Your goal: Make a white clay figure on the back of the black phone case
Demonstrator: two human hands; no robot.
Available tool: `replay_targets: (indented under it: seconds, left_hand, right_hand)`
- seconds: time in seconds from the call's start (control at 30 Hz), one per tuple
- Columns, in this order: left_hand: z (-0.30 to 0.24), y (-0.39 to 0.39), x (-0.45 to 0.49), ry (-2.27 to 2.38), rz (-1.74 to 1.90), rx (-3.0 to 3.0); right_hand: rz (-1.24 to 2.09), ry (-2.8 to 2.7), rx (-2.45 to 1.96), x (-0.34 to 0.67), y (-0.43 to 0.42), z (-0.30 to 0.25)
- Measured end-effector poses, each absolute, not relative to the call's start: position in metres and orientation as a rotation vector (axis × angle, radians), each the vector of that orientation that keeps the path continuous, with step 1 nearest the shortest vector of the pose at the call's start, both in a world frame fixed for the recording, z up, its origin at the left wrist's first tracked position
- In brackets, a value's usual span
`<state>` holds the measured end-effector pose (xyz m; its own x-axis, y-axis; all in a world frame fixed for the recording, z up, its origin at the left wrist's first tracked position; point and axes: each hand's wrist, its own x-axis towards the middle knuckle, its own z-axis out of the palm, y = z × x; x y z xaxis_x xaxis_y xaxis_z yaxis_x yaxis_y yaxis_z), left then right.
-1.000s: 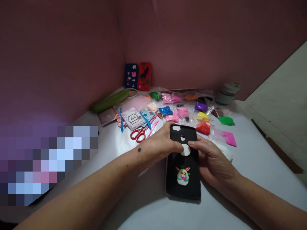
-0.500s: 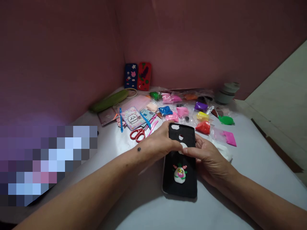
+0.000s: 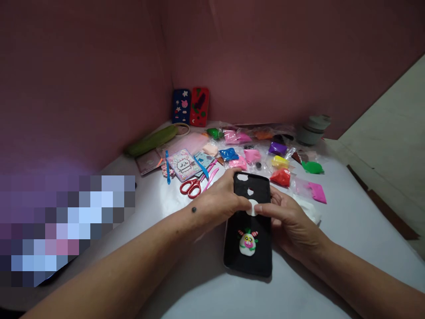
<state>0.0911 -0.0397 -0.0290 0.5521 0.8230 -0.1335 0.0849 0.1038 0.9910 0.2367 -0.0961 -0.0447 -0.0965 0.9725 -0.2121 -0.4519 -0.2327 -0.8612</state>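
Observation:
A black phone case [image 3: 234, 248] is held between both hands above the white table. My left hand [image 3: 223, 197] grips its upper left edge, with the thumb laid over the back. From the other side, my right hand [image 3: 292, 215] holds the right edge, its fingers partly hidden behind the case. Both thumbs press on a flat white clay disc [image 3: 253, 208] stuck on the case. Lower down sits a small white clay figure [image 3: 247, 244] with striped horns, a pink mouth and green arms.
Behind the hands lie red scissors [image 3: 190, 188], blue modelling tools [image 3: 168, 167], a picture card [image 3: 184, 165] and several bags of coloured clay [image 3: 280, 177]. Two decorated cases, one blue [image 3: 181, 106] and one red [image 3: 199, 107], lean on the pink wall. A grey-green jar [image 3: 311, 130] stands back right.
My thumbs have drawn slightly apart, so more of the white disc shows between them. The case has shifted very slightly down and left in view.

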Motion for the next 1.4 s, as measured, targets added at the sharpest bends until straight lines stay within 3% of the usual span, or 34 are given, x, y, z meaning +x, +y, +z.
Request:
replay_targets:
  seconds: [1.4]
  left_hand:
    - [-0.017, -0.039, 0.087, 0.933, 0.572, 1.381]
  right_hand:
    - [1.596, -0.731, -1.015, 0.238, -0.095, -0.046]
